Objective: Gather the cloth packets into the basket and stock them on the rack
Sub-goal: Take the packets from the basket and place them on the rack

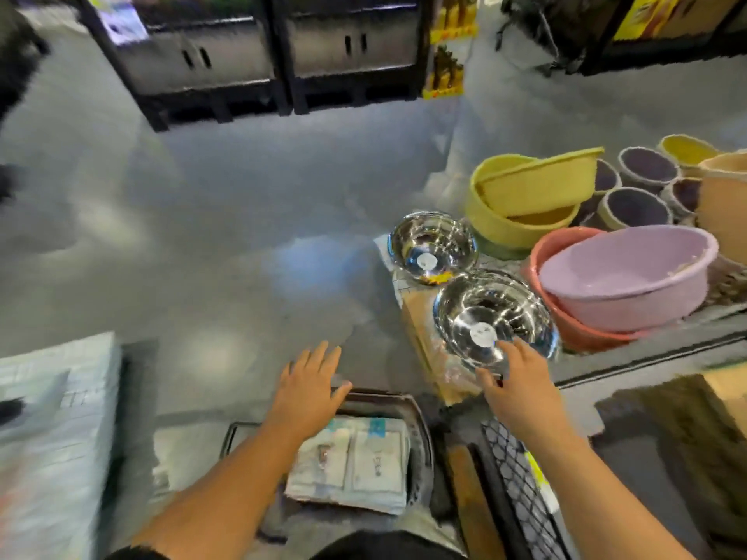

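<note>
Cloth packets (351, 462): pale, flat bundles in a stack, two side by side on top, each with a teal mark at its far edge; the print is blurred.
Place: inside the dark basket (422, 438), between the two forearms.
Left hand (307, 392): palm down, fingers spread, holding nothing, over the basket's far rim; the packets lie just behind it, under the forearm.
Right hand (519, 394): fingers stretched, slightly apart, tips at the steel bowl (491, 317); the packets are apart, to its left.

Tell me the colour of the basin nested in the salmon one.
The basin is pale lilac; head view.
</note>
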